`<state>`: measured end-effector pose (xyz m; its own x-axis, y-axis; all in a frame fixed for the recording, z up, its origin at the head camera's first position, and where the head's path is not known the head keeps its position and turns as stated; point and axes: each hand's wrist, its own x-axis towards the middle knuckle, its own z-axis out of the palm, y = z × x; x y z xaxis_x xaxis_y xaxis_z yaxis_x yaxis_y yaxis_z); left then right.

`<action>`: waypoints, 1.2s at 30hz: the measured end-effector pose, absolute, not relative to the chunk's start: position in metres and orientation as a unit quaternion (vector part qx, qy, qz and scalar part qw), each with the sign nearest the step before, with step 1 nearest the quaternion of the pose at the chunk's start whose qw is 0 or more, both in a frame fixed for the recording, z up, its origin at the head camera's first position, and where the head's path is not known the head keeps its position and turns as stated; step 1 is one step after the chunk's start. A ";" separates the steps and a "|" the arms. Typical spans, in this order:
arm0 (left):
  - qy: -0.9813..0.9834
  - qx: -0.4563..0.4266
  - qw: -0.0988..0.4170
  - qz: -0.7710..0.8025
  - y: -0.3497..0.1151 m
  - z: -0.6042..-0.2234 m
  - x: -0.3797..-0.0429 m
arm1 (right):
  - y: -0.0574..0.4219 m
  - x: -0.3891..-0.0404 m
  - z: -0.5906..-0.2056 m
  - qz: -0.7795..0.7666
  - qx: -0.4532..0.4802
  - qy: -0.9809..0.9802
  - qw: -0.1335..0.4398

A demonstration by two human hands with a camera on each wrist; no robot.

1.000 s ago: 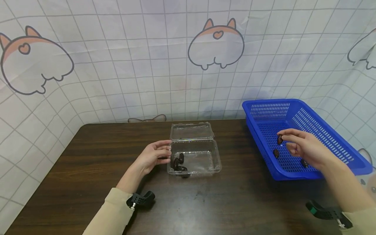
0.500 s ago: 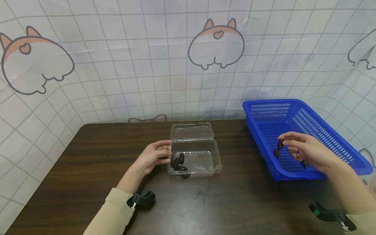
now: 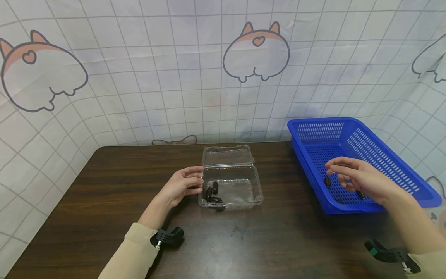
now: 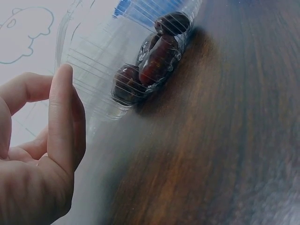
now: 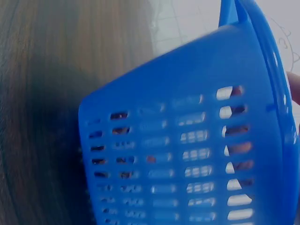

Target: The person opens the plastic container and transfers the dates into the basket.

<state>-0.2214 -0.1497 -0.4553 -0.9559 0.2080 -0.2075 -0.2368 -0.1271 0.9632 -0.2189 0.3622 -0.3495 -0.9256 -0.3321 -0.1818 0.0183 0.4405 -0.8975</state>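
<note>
My left hand [image 3: 181,185] rests its fingertips against the left side of a clear plastic clamshell box [image 3: 240,190], lid standing back. In the left wrist view the thumb [image 4: 61,112] lies close to the box's wall. Several dark, glossy dates [image 4: 159,58] lie in the corner of the box nearest that hand. My right hand [image 3: 366,180] hovers over the blue basket [image 3: 310,176], fingers loosely bent and nothing seen between them. Below it, dates lie on the basket floor: one date [image 3: 327,182] by the fingertips, another [image 3: 360,195] partly hidden by the hand, a third [image 3: 339,200] near the front wall.
Both things stand on a dark brown wooden table [image 3: 244,240], the box near the middle and the basket at the right. A white grid-patterned cloth [image 3: 216,93] with cartoon prints hangs behind. Slotted basket wall [image 5: 173,70] fills much of the right wrist view.
The date that my right hand pinched has left its fingers, and a dark date now shows near the basket's front wall. My left hand and the box have stayed put.
</note>
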 end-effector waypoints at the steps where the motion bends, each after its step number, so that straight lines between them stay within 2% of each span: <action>1: 0.644 -0.011 0.148 0.751 -0.150 -0.455 -0.221 | 0.360 -0.219 -0.348 -0.520 -0.095 0.832 0.168; 21: 0.642 -0.011 0.149 0.752 -0.152 -0.458 -0.226 | 0.297 -0.229 -0.336 -0.513 -0.157 0.823 0.185; 36: 0.633 -0.012 0.157 0.758 -0.153 -0.461 -0.226 | 0.247 -0.239 -0.336 -0.521 -0.197 0.794 0.245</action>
